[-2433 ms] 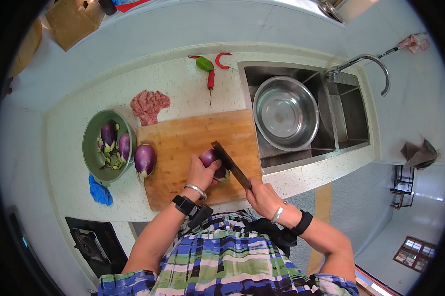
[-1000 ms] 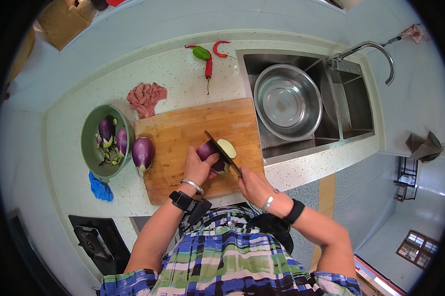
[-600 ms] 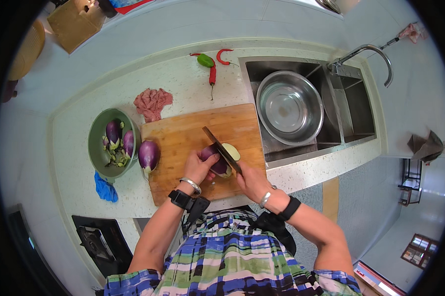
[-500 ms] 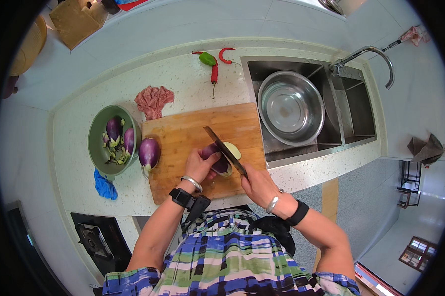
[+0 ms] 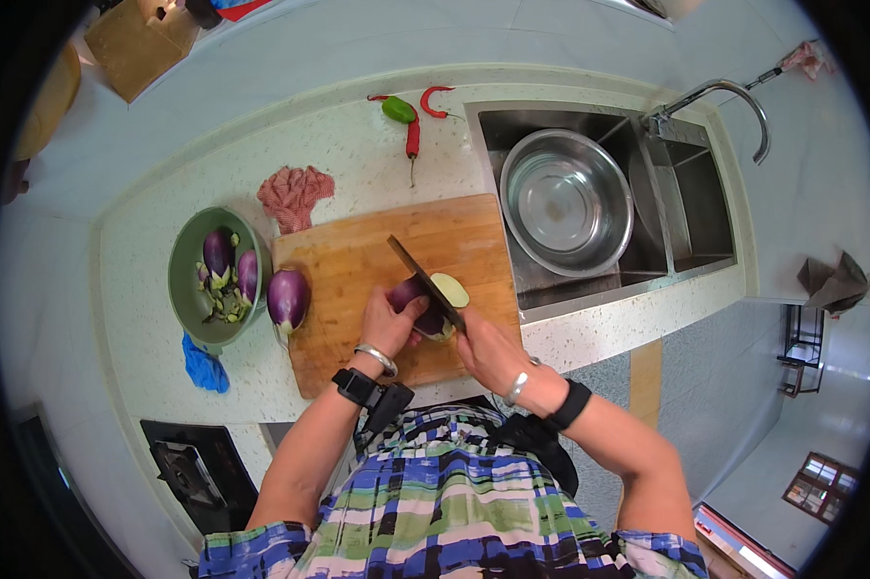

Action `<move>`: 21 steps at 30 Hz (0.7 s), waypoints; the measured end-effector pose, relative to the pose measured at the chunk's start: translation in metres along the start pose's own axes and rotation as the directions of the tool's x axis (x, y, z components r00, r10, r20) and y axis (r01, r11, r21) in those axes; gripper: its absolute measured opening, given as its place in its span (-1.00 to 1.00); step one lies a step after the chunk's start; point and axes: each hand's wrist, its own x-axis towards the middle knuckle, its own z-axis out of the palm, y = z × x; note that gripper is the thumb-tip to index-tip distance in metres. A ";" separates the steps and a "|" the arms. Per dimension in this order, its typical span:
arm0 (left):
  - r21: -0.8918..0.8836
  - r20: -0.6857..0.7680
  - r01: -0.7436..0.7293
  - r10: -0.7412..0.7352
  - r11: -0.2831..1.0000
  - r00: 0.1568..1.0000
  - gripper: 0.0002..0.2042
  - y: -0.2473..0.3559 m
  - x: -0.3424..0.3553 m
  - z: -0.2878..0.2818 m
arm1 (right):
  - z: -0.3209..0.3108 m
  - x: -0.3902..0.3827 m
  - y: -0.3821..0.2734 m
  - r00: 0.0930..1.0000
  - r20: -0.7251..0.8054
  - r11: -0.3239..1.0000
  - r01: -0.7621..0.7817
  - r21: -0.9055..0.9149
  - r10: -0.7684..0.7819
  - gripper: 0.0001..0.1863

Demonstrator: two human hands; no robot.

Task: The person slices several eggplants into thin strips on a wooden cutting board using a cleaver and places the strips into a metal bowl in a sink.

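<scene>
On the wooden cutting board (image 5: 343, 261), my left hand (image 5: 390, 323) is closed around a purple eggplant (image 5: 409, 292) and holds it down. My right hand (image 5: 493, 349) grips the handle of a kitchen knife (image 5: 417, 268), whose blade lies across the eggplant, partly hiding it. Just right of the blade rests a pale cut eggplant piece (image 5: 449, 289). A whole eggplant (image 5: 288, 300) lies at the board's left edge. Beside it stands a green bowl (image 5: 181, 304) with more eggplants (image 5: 219, 253) and green stem trimmings (image 5: 226, 306).
A steel basin (image 5: 522, 241) sits in the sink (image 5: 647, 282) at the right, under a curved faucet (image 5: 765, 125). Behind the board are red chilies (image 5: 413, 140), a green pepper (image 5: 396, 109) and a red checked cloth (image 5: 297, 196). A blue cloth (image 5: 204, 364) and a black stove (image 5: 198, 473) are at the left.
My right hand and the knife have shifted a little left and up, with the blade farther over the eggplant. The left hand keeps its hold. The whole view has shifted slightly.
</scene>
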 end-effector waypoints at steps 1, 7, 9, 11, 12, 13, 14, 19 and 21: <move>-0.037 0.003 -0.014 0.014 0.999 1.000 -0.62 0.000 0.001 0.000 | 0.005 0.006 0.001 0.999 -0.031 1.000 0.031 0.000 -0.031 -0.87; -0.051 -0.020 0.031 -0.032 0.998 0.999 -0.59 -0.010 0.001 -0.001 | -0.010 -0.017 0.000 0.999 0.030 1.000 0.017 0.003 -0.017 -0.86; -0.066 -0.023 0.038 -0.039 0.997 0.999 -0.59 -0.013 0.001 -0.001 | -0.009 -0.020 0.001 0.993 0.102 0.998 -0.056 -0.017 0.058 -0.87; -0.067 -0.018 0.027 -0.028 0.997 0.999 -0.59 -0.012 0.002 -0.002 | 0.000 -0.012 0.006 0.996 0.068 0.998 -0.053 -0.034 0.055 -0.87; -0.064 0.008 0.029 -0.029 0.998 1.000 -0.61 -0.013 0.002 -0.002 | 0.008 -0.005 0.011 0.996 0.070 0.998 -0.054 -0.032 0.057 -0.87; -0.057 0.037 0.025 -0.023 0.998 0.999 -0.63 -0.011 0.002 -0.002 | 0.016 0.004 0.017 0.997 0.055 0.997 -0.058 -0.042 0.060 -0.85; -0.055 0.034 0.018 -0.016 0.998 0.999 -0.63 -0.011 0.003 -0.003 | 0.022 0.011 0.021 0.998 0.041 0.997 -0.055 -0.055 0.058 -0.83; -0.117 0.008 0.008 -0.007 0.993 1.000 -0.58 -0.017 0.005 -0.005 | 0.022 0.015 0.026 0.999 -0.005 0.999 -0.037 0.002 0.037 -0.85; -0.114 0.005 0.000 0.001 0.993 1.000 -0.58 -0.014 0.005 -0.005 | 0.012 0.011 0.025 1.000 -0.017 1.000 -0.013 0.007 0.013 -0.86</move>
